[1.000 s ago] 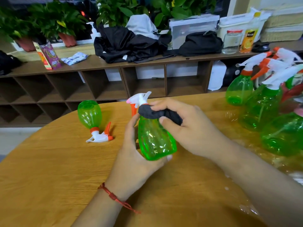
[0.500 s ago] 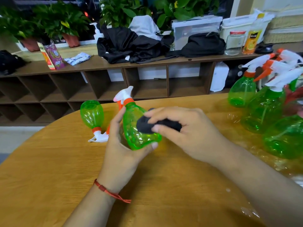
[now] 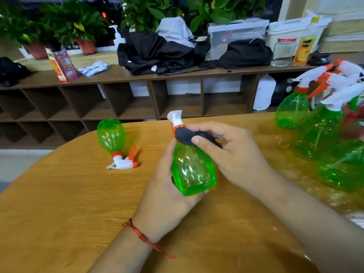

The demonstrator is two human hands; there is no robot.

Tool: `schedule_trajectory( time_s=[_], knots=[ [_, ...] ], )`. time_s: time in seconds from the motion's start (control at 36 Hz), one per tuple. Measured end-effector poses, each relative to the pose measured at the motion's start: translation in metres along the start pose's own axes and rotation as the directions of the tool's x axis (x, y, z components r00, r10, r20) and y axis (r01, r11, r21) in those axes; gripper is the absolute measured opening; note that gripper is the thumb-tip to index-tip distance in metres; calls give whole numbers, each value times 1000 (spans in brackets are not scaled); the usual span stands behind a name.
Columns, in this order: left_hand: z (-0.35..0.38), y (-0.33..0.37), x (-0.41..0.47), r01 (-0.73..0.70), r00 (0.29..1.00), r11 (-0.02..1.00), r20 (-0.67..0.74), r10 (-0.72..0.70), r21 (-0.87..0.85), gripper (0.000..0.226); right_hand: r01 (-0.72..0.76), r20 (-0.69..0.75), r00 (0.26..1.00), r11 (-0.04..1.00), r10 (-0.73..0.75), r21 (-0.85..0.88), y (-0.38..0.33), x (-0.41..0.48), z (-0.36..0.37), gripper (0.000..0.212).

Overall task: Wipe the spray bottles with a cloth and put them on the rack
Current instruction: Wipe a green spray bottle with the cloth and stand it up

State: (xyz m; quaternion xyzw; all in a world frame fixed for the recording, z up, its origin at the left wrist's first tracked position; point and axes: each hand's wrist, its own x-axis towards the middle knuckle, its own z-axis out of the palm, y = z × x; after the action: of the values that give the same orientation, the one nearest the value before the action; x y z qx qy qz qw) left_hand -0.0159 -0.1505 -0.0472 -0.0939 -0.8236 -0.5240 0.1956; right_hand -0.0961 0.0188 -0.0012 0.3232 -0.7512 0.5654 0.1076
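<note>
Since the half-second before, the see-through green plastic spray bottle (image 3: 194, 170) had swung from its leftward lean to nearly upright. The crumpled dark cloth (image 3: 185, 135) had climbed from its belly to its neck, just under the orange collar.

My left hand (image 3: 165, 196) curled round the bottle's lower body from behind and held it over the round wooden table (image 3: 59, 213), so I could turn each side to the cloth. My right hand (image 3: 236, 154) pinched the cloth between thumb and fingers and pressed it on the shoulder, I judged to reach the narrow part beneath the trigger.

Counted:
- one cloth;
- one bottle in my grip;
- a second green bottle (image 3: 111, 136) tipped on its trigger head at my left, well apart;
- at my right, a bunch of standing green bottles (image 3: 319, 134), three bodies plain, with more white and orange heads behind that I could not number.

Beyond the table stood the brown wooden shelf unit (image 3: 177, 75) of open compartments, probably the rack. No spray bottle showed in them.
</note>
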Motion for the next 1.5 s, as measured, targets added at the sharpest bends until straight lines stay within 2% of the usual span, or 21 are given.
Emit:
schedule_trajectory(
  time_s=[0.06,0.14,0.25,0.33,0.42,0.53,0.61,0.72,0.78,0.92,1.03,1.14,1.22,1.33,1.39,1.44,1.5],
  knots=[
    [-1,-1,1,23,999,999,-26,-23,-34,116,59,1,998,994,-59,-93,-2,-3,1,25],
    [-9,-3,3,52,992,993,-106,-63,-103,115,192,76,980,969,-182,-156,-5,-6,0,23],
    [-21,-9,10,67,968,975,-223,-115,-210,119,400,217,909,891,-356,-214,-9,-8,4,18],
    [-21,-7,14,65,954,952,-261,-147,-300,120,464,260,875,858,-407,-218,-7,-8,7,16],
    [-18,-1,10,59,962,947,-237,-139,-317,112,393,160,916,905,-368,-163,-3,-7,5,18],
    [-17,1,7,35,982,969,-170,-78,-245,110,141,46,988,987,-145,73,1,-2,-2,24],
    [-14,2,3,26,995,970,-83,-47,-243,112,30,7,999,985,-32,172,6,1,-5,26],
    [-10,18,-3,55,998,943,42,-44,-330,111,-72,-3,997,950,77,305,7,4,-7,26],
    [-13,19,-1,65,996,952,78,-44,-300,110,-94,-17,994,943,105,320,10,6,-9,26],
    [-13,8,1,4,995,999,99,-1,-33,111,-96,-32,994,966,107,242,13,3,-4,25],
    [-2,2,0,4,999,1000,38,-5,24,119,43,-33,998,998,-45,-55,11,-2,5,24],
    [-7,0,2,38,998,999,-58,-40,-39,116,183,26,983,970,-181,-159,4,-7,5,22],
    [-15,1,6,57,987,989,-145,-77,-133,113,348,76,938,912,-339,-216,0,-10,8,22],
    [-23,-6,12,63,961,937,-232,-150,-342,119,498,132,867,848,-481,-181,0,-12,8,19],
    [-21,-8,12,63,958,881,-219,-185,-468,118,508,132,861,845,-491,-169,1,-13,9,19],
    [-19,-7,10,72,964,875,-191,-184,-478,113,473,90,881,869,-464,-146,2,-13,10,20],
    [-20,-5,8,73,972,898,-169,-161,-435,109,370,28,929,925,-369,-82,1,-10,9,22]
  ],
)
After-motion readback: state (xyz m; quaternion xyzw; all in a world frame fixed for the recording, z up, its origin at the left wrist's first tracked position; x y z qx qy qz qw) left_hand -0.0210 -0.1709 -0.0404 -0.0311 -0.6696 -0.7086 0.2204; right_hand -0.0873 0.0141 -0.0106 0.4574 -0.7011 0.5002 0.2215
